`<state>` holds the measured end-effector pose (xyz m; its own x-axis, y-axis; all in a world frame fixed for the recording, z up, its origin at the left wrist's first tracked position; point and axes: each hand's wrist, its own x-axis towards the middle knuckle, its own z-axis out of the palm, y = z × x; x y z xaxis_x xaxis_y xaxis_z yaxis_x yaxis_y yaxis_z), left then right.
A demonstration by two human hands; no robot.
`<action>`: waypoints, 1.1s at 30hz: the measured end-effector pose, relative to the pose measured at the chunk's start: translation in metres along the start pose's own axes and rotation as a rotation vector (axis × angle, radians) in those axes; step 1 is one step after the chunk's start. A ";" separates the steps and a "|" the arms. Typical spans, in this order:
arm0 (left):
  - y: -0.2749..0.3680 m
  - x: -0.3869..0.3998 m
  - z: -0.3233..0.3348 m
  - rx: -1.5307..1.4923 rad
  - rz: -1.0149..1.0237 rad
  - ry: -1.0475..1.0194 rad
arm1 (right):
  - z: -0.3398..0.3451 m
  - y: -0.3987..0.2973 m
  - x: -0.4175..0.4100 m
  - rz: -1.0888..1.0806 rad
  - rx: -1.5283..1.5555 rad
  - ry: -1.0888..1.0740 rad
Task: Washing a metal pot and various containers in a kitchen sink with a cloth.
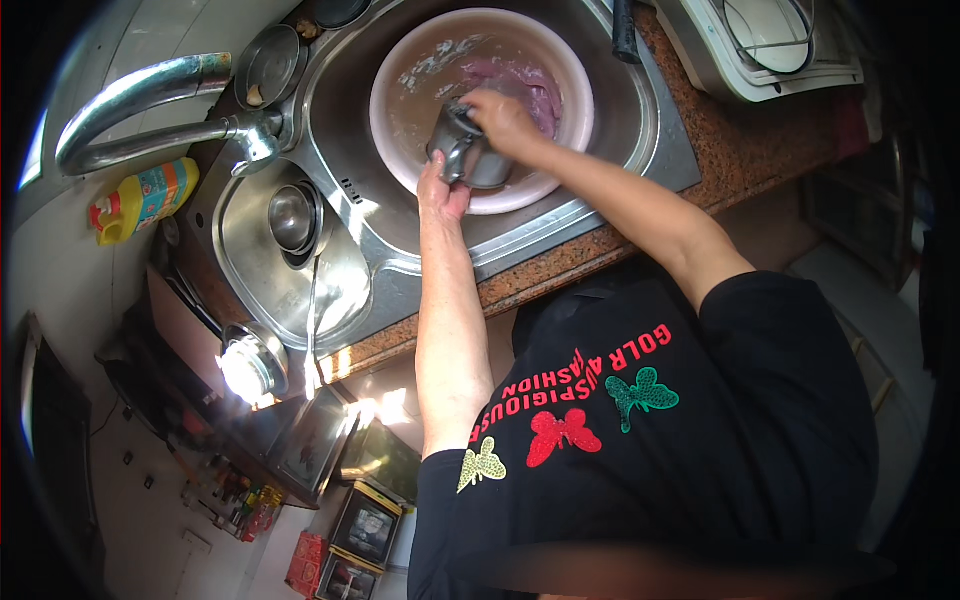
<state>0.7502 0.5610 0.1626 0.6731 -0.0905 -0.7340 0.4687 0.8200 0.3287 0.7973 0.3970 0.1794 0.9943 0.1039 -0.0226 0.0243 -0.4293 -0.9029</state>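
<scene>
A shiny metal vessel (484, 166) is tilted over a pale pink plastic basin (386, 112) in the stainless steel sink (337, 97). My left hand (442, 191) grips it from the near left side. At its dark upper end are the curled fingers of my right hand (501, 120). Whether they pinch the rim or a small scrubber there, I cannot tell. Behind that hand, a wet pink cloth (546, 88) lies in the basin. Whitish suds (442, 60) show in the basin at its far left.
Left of the sink stand a chrome faucet (251, 139) and a yellow detergent bottle (146, 201). Stacked metal bowls (292, 217) sit in the smaller basin (345, 289). A black handle (624, 34) reaches over the sink's far right. A white rack (750, 82) rests on the granite counter (720, 142).
</scene>
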 end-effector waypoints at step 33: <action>-0.024 0.004 0.016 1.054 0.640 -0.125 | -0.028 0.098 0.066 0.451 -0.236 -0.522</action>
<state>0.7510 0.5316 0.1610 0.9733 0.0578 -0.2224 0.2277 -0.1129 0.9672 0.8679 0.3362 0.1015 0.7354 0.2600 -0.6257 -0.2959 -0.7075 -0.6418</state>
